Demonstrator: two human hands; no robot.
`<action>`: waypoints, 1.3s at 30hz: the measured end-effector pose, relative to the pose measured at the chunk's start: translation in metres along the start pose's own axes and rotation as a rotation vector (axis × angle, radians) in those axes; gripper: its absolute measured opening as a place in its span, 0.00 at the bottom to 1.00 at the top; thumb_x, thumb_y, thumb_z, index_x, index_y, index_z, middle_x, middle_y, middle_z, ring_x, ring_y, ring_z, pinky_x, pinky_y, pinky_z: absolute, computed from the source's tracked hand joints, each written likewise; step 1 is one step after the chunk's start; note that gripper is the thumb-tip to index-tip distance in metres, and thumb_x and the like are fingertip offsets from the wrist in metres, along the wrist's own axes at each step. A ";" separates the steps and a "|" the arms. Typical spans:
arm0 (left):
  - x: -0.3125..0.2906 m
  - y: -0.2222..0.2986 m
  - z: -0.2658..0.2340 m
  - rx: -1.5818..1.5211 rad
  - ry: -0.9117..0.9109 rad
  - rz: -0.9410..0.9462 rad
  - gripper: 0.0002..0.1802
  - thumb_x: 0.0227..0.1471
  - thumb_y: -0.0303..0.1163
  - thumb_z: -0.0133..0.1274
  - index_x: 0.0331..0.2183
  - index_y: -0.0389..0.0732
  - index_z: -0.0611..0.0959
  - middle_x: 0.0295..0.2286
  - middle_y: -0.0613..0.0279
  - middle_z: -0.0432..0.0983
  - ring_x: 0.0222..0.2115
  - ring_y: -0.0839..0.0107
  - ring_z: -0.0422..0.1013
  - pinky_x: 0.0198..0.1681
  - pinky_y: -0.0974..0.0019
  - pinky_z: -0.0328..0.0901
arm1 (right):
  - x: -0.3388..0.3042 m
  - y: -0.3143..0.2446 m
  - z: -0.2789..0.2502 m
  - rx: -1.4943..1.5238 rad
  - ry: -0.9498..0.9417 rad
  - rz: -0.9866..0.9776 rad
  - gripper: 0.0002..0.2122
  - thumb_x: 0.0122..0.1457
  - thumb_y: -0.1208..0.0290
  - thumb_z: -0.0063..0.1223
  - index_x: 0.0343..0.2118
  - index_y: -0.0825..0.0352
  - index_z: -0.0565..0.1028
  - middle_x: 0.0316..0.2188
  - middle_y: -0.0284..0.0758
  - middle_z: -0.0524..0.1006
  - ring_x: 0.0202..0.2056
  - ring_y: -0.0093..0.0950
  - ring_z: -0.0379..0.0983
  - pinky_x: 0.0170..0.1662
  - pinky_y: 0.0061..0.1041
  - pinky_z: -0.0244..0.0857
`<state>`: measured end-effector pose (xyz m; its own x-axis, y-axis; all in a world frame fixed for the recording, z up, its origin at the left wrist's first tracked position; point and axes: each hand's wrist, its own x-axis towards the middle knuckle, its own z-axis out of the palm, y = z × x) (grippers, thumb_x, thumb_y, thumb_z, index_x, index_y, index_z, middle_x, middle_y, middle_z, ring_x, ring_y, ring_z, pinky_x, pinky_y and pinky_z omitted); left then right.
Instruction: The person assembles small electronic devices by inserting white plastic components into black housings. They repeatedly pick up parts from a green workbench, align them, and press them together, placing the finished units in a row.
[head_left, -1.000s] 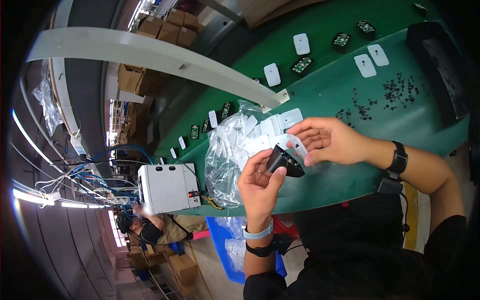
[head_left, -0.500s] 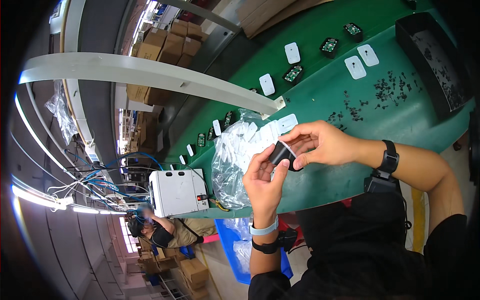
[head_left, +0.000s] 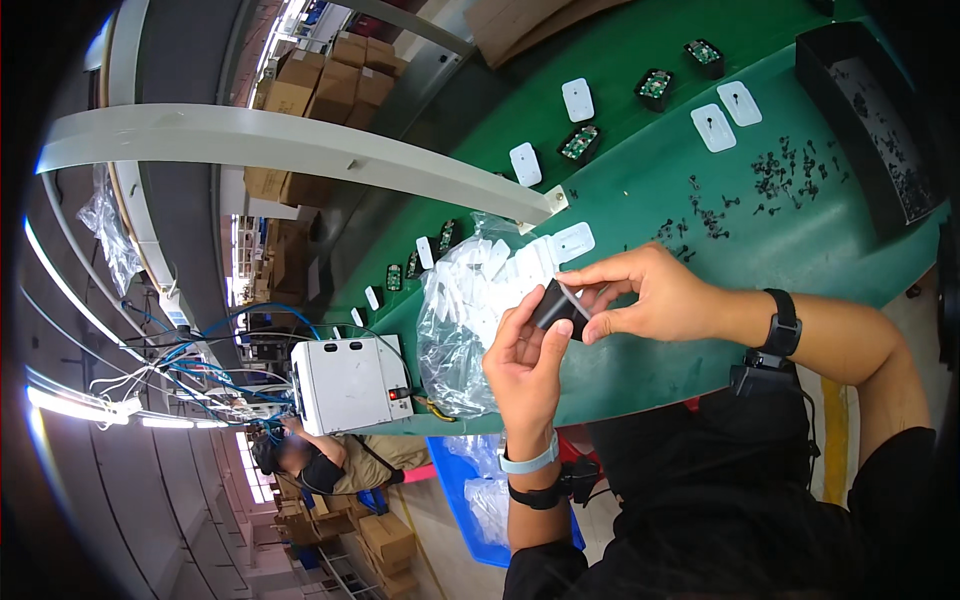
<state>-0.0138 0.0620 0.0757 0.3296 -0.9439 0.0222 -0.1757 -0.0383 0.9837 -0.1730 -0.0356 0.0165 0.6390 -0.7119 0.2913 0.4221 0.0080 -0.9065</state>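
A small black housing (head_left: pixel 556 305) is pinched between the left hand (head_left: pixel 525 365) and right hand (head_left: pixel 650 295); a clear bag of white plates (head_left: pixel 470 300) lies at nine o'clock.

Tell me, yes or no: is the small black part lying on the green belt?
No, the small black part is held above the green belt between the left hand and right hand.

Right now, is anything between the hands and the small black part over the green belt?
Nothing visible. Both the left hand and the right hand already pinch the small black part directly, above the green belt. The clear plastic bag of white pieces lies beside them, not between.
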 end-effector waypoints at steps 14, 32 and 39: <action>-0.002 -0.009 -0.001 0.000 0.009 0.037 0.24 0.52 0.15 0.57 0.52 0.27 0.74 0.43 0.58 0.73 0.43 0.70 0.74 0.47 0.71 0.69 | -0.002 0.005 -0.003 0.105 -0.053 0.045 0.27 0.47 0.84 0.68 0.53 0.70 0.74 0.48 0.38 0.77 0.45 0.24 0.76 0.52 0.26 0.72; -0.015 -0.041 0.025 -0.220 0.058 -0.074 0.24 0.60 0.22 0.51 0.57 0.28 0.69 0.49 0.50 0.72 0.47 0.69 0.71 0.48 0.67 0.68 | -0.009 0.008 -0.003 -0.545 -0.039 -0.376 0.20 0.44 0.72 0.72 0.43 0.67 0.80 0.41 0.39 0.77 0.39 0.31 0.76 0.43 0.28 0.71; -0.058 -0.025 -0.019 0.010 -0.103 0.225 0.21 0.57 0.17 0.49 0.50 0.36 0.63 0.49 0.55 0.68 0.46 0.73 0.69 0.47 0.70 0.66 | -0.003 -0.019 0.027 -0.428 -0.416 -0.070 0.25 0.51 0.80 0.63 0.54 0.67 0.72 0.49 0.36 0.73 0.50 0.25 0.71 0.51 0.24 0.67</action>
<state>-0.0114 0.1243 0.0531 0.1851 -0.9573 0.2221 -0.2436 0.1743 0.9541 -0.1655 -0.0147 0.0410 0.8536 -0.3653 0.3713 0.2307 -0.3739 -0.8983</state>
